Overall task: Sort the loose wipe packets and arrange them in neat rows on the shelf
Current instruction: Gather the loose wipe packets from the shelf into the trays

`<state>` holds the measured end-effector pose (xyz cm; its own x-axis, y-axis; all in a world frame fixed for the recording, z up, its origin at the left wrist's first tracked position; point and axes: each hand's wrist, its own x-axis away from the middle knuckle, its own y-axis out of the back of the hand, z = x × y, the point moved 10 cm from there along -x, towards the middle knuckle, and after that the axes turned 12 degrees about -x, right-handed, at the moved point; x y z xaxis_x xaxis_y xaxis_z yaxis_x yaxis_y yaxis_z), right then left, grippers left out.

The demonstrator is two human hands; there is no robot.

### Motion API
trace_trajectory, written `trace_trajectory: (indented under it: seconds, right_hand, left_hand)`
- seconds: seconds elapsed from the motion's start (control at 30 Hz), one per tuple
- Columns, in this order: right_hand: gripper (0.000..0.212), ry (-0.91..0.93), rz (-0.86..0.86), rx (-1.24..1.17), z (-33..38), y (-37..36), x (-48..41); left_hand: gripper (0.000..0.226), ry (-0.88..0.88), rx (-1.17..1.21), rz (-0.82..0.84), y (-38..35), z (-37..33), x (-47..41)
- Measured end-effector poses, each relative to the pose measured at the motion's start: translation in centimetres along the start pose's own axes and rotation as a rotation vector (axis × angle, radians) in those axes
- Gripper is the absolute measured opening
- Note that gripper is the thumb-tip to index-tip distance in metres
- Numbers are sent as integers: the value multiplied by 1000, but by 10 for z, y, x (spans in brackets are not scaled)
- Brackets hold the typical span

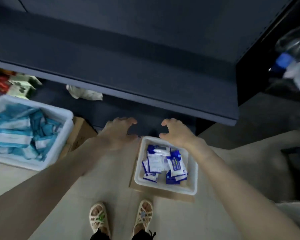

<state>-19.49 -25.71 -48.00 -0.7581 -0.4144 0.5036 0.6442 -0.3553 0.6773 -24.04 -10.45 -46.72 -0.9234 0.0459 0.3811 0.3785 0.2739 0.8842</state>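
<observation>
A: Hands?
B: Left hand (119, 130) and right hand (176, 131) both hold nothing, fingers loosely curled, side by side below the dark blue flat shelf (128, 63).
A: Packets?
B: Blue-and-white wipe packets (163, 163) lie jumbled in the small white plastic tray (164, 189), on the floor under the right wrist. Teal-and-white packets (21, 132) heaped in the big white plastic bin (59, 142), left.

Pale beige smooth floor (121, 179), dark navy metal shelf unit (128, 58) across top, black cabinet (260, 70) at rt, brown cardboard box (80, 134) on floor, dim light
</observation>
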Motion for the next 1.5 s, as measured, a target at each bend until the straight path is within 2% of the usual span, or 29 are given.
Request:
trace_trajectory:
  seconds: [0.2, 0.33, 0.5, 0.63, 0.87, 1.1, 1.4, 1.5]
  right_hand:
    - [50, 208, -145, 56, 188, 99, 46]
    - [51, 322, -288, 77, 310, 140, 74]
    - [50, 416, -414, 114, 436, 166, 93]
    - [49, 458, -477, 147, 503, 176, 93]
    - [48, 437, -501, 182, 568, 199, 53]
    - [48, 444, -499, 141, 610, 228, -36]
    - [57, 380, -508, -23, 620, 283, -170]
    - [62, 352, -552, -22, 621, 295, -205]
  left_hand:
    - [52, -17, -74, -275, 188, 59, 77]
    - [53, -14, -152, -464, 295, 111, 133]
    - [54, -21, -258, -609, 395, 174, 189]
    - [55, -25, -312, -698, 447, 211, 209]
    - [51, -30, -262, -742, 506, 267, 182]
    - [52, -14, -184, -725, 554, 318, 102]
    - [52, 31, 59, -692, 601, 379, -31]
    - [55, 68, 41, -678, 608, 396, -64]
